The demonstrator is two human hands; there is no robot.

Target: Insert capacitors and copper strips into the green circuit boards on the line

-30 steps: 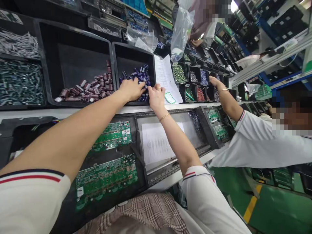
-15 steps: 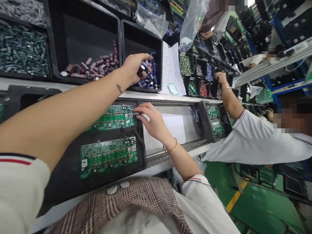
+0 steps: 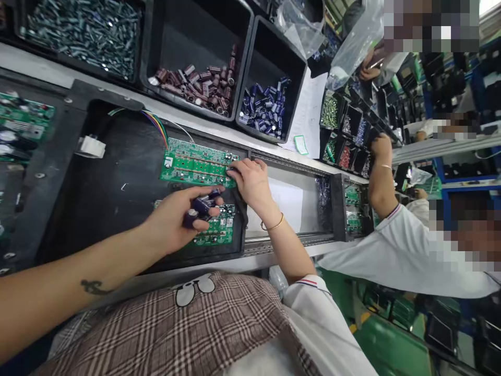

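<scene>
My left hand (image 3: 182,214) holds several dark blue cylindrical capacitors (image 3: 201,204), its fingers curled around them. It hovers over the nearer green circuit board (image 3: 213,239) and hides much of that board. My right hand (image 3: 250,180) has its fingertips pinched together at the right end of the farther green circuit board (image 3: 198,162). A small dark part shows at those fingertips, mostly covered. Both boards lie in a black tray (image 3: 105,209). Coloured wires (image 3: 158,128) run to the farther board's left end.
Behind the tray stand a bin of blue capacitors (image 3: 266,107), a bin of brown capacitors (image 3: 195,86) and a bin of small grey-green parts (image 3: 90,36). A white connector (image 3: 92,147) lies at the tray's left. On the right, a co-worker's hand (image 3: 381,146) reaches to small part bins.
My left hand has come down from the blue capacitor bin to above the boards, carrying capacitors. My right hand stays by the farther board's right end. The view has shifted left.
</scene>
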